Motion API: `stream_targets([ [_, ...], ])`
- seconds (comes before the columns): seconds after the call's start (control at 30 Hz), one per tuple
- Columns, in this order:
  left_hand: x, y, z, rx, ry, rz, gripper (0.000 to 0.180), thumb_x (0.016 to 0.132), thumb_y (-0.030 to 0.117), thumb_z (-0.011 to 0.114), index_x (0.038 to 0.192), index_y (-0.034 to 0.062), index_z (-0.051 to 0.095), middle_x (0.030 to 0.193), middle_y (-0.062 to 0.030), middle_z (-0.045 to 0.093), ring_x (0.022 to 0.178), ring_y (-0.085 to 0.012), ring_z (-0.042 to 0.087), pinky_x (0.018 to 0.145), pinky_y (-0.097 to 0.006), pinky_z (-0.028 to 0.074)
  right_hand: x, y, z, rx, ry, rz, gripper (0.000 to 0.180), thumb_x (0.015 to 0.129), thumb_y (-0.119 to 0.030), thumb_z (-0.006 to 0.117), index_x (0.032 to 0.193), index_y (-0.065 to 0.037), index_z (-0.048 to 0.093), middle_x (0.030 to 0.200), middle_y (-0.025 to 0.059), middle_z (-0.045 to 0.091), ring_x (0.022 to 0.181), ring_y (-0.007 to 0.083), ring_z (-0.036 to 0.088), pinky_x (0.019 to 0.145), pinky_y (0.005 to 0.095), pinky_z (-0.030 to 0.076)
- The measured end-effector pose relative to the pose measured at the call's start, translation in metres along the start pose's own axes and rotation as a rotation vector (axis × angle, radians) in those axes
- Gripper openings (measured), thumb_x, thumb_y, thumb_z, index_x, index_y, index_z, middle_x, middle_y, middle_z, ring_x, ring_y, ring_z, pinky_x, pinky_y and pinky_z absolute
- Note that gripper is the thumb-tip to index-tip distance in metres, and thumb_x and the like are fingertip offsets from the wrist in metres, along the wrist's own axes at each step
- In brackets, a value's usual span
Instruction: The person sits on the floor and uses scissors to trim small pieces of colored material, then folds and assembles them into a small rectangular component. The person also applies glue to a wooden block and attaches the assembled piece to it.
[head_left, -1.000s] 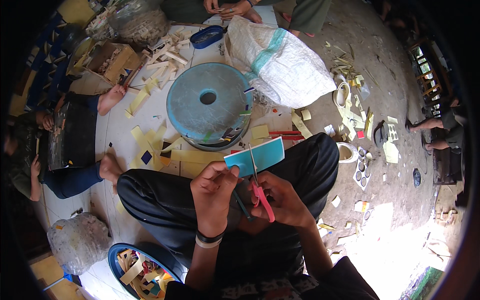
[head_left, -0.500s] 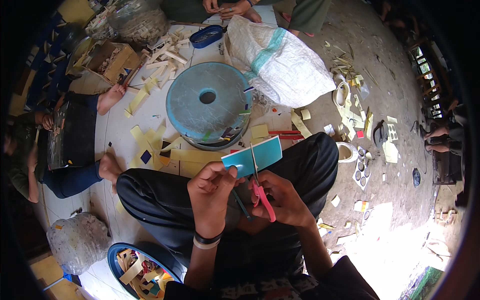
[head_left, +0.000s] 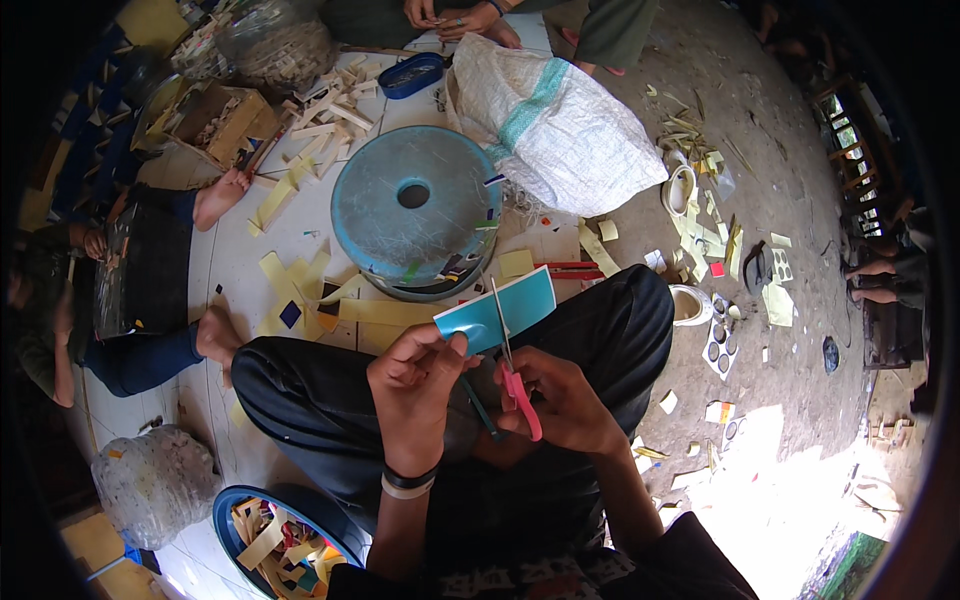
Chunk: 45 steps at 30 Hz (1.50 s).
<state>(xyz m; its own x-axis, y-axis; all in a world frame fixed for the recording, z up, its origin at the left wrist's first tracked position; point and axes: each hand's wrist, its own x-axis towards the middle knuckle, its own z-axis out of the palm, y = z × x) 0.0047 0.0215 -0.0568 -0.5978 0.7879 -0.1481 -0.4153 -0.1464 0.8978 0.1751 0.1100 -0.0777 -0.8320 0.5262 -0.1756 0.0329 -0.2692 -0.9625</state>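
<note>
Two hands work over the lap: left hand [head_left: 420, 385] pinches a teal card [head_left: 497, 311], right hand [head_left: 565, 400] closes round pink-handled scissors [head_left: 512, 365]. Blades have entered the card's lower edge; most remains uncut, apparently.

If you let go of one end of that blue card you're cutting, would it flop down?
Probably not much. The blue card juts out flat from the left hand, which pinches only one end, so it looks fairly stiff. It seems thin and light, since the scissors in the right hand slice into it. A push would likely bend it.
</note>
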Motion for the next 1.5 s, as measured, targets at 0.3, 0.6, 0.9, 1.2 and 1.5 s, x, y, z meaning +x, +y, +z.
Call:
stream_targets([
  [0.3, -0.002, 0.003, -0.001, 0.031, -0.004, 0.008, 0.013, 0.099, 0.002, 0.072, 0.11, -0.0056, 0.071, 0.093, -0.0047, 0.072, 0.084, -0.0095, 0.068, 0.08, -0.028, 0.058, -0.005, 0.002, -0.002, -0.093, 0.01, 0.064, 0.044, 0.082, 0.003, 0.087, 0.118, 0.0, 0.062, 0.105, 0.0022, 0.065, 0.089, 0.0066, 0.066, 0.073, 0.0236, 0.057],
  [0.6, -0.007, 0.007, -0.005, 0.093, -0.058, -0.06, 0.013, 0.097, -0.002, 0.073, 0.109, -0.0057, 0.071, 0.091, -0.0051, 0.074, 0.082, -0.01, 0.069, 0.075, -0.024, 0.054, -0.005, 0.0, 0.002, 0.02, 0.08, -0.011, 0.045, 0.079, -0.012, 0.093, 0.115, -0.006, 0.067, 0.095, -0.0053, 0.068, 0.087, 0.0016, 0.06, 0.077, 0.0231, 0.047],
  [0.9, -0.009, -0.001, -0.007, 0.063, -0.036, -0.105, 0.011, 0.098, 0.0, 0.073, 0.108, -0.006, 0.071, 0.092, -0.0046, 0.073, 0.083, -0.0099, 0.069, 0.076, -0.024, 0.054, -0.004, 0.002, -0.01, -0.082, 0.048, 0.07, 0.049, 0.081, -0.008, 0.09, 0.123, -0.003, 0.065, 0.097, -0.0005, 0.072, 0.092, 0.0062, 0.066, 0.082, 0.0262, 0.052],
  [1.2, -0.008, -0.007, -0.018, 0.128, 0.035, -0.129, 0.021, 0.1, 0.008, 0.073, 0.114, -0.0076, 0.071, 0.096, -0.0051, 0.074, 0.086, -0.0095, 0.069, 0.081, -0.025, 0.054, 0.012, 0.013, -0.048, -0.858, 0.426, 0.043, 0.077, 0.068, -0.026, 0.094, 0.135, -0.008, 0.06, 0.113, 0.0132, 0.076, 0.105, 0.0297, 0.073, 0.085, 0.0456, 0.054],
  [1.5, 0.001, -0.051, -0.04, 0.179, 0.001, -0.206, 0.019, 0.101, 0.009, 0.071, 0.111, -0.0064, 0.072, 0.094, -0.0039, 0.074, 0.085, -0.0081, 0.068, 0.079, -0.023, 0.053, 0.097, 0.101, -0.105, -1.181, 0.213, 0.048, 0.055, 0.065, -0.017, 0.086, 0.117, -0.006, 0.073, 0.102, 0.0161, 0.076, 0.094, 0.035, 0.073, 0.085, 0.0443, 0.056],
])
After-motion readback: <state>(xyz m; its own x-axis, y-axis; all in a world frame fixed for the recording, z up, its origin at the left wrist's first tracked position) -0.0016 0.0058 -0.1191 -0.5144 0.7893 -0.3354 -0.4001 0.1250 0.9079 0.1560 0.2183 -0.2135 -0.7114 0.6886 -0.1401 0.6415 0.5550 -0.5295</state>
